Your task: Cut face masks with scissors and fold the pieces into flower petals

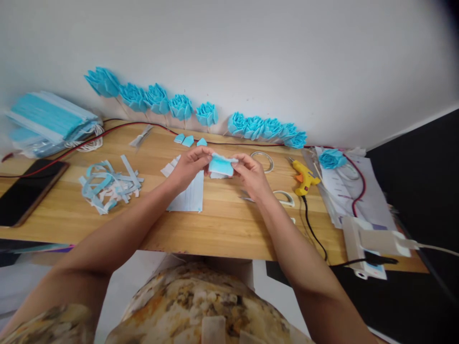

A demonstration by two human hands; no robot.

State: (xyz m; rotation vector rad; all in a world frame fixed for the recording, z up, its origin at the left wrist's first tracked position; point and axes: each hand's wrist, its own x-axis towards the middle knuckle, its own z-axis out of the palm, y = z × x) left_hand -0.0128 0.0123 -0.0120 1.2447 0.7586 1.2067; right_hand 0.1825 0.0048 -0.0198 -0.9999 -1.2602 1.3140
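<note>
1. A small blue-and-white piece of fabric (221,165) is between the two hands, above the middle of the wooden table (229,234); the left hand (193,165) pinches its left end between thumb and fingers; the right hand (252,173) pinches its right end the same way; the hands are close together, with the piece spanning the narrow gap.

2. The piece's long axis runs left to right, from hand to hand, nearly level; its uneven, whitish upper edge is toward the wall (229,57), its straighter lower edge toward the person; a blue face shows to the camera, and white layers show just below it.

3. A pleated pale-blue sheet (188,197) lies partly under the left hand; scissors (286,198) lie partly hidden by the right wrist; a silvery ring (271,164) lies just beyond the right hand; a yellow glue gun (304,177) is farther right.

4. At the far left, clear plastic wrapping (48,147) shows under a stack of blue masks (53,114); whether it encloses any of them I cannot tell; loose cut strips (107,186) lie in a heap on bare wood, nearer the left forearm.
</note>
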